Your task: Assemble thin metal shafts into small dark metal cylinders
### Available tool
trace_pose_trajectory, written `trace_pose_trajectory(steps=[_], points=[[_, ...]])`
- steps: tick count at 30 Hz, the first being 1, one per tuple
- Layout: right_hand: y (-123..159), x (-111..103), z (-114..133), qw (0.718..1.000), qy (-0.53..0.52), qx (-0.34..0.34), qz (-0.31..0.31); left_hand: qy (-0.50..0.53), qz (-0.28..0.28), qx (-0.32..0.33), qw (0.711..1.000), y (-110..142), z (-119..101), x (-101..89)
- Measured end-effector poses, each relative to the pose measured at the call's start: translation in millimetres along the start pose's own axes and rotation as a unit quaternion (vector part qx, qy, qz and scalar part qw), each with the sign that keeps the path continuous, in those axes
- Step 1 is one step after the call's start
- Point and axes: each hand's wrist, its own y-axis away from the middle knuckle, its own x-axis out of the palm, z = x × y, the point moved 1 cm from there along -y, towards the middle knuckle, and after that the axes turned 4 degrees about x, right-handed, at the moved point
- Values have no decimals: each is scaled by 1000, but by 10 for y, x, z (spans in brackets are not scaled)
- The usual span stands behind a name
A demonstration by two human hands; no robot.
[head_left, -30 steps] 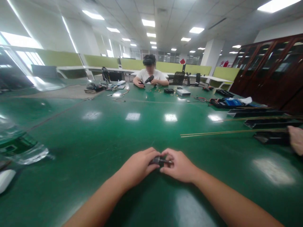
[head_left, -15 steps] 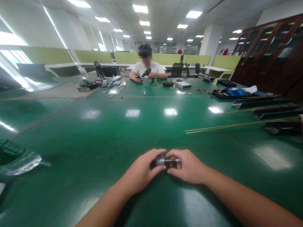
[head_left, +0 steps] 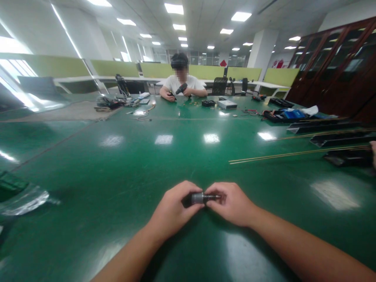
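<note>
**Your left hand [head_left: 173, 205] and right hand [head_left: 233, 201] share one small tool [head_left: 197, 197]**

You have a single tool at the lower middle of the frame, lying crosswise, its thick end to the left and its narrow end to the right. Your left hand is curled partly closed around the thick end, with a grey band showing between thumb and fingers. Your right hand is nearly closed, thumb and fingertips pinching the narrow dark end. Your fingertips almost meet across the tool; you cannot tell from here whether it touches the green counter [head_left: 132, 156].

For writing, look at the left edge: one clear bottle [head_left: 32, 201], cut off by the frame, carries one green label [head_left: 10, 186], too blurred for you to read. One red sign [head_left: 223, 62] at the upper middle is too small to read.

To your right you have three black channels [head_left: 342, 139], one behind another at the right edge. Two thin rods [head_left: 273, 157] reach from the nearest channel toward the middle. Beyond them are one blue bundle [head_left: 293, 113] and, further left, one white box [head_left: 227, 104] beside one black box [head_left: 208, 103]. One co-worker [head_left: 190, 83] sits opposite you at the upper middle, holding one dark power tool [head_left: 181, 88].
</note>
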Motion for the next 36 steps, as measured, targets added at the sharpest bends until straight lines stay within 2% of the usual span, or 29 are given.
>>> trace_pose_trajectory(steps=[10,27,36], points=[[-13,5,-16,1000,-15,3,-8,-21,-13,10,1000,24,19,-24],[-33,10,-77,998,-38,52,-22,-53,-39,1,998,-5,45,-94],[-64,-42,-80,997,-25,52,-48,-87,-31,-12,996,-18,112,-136]])
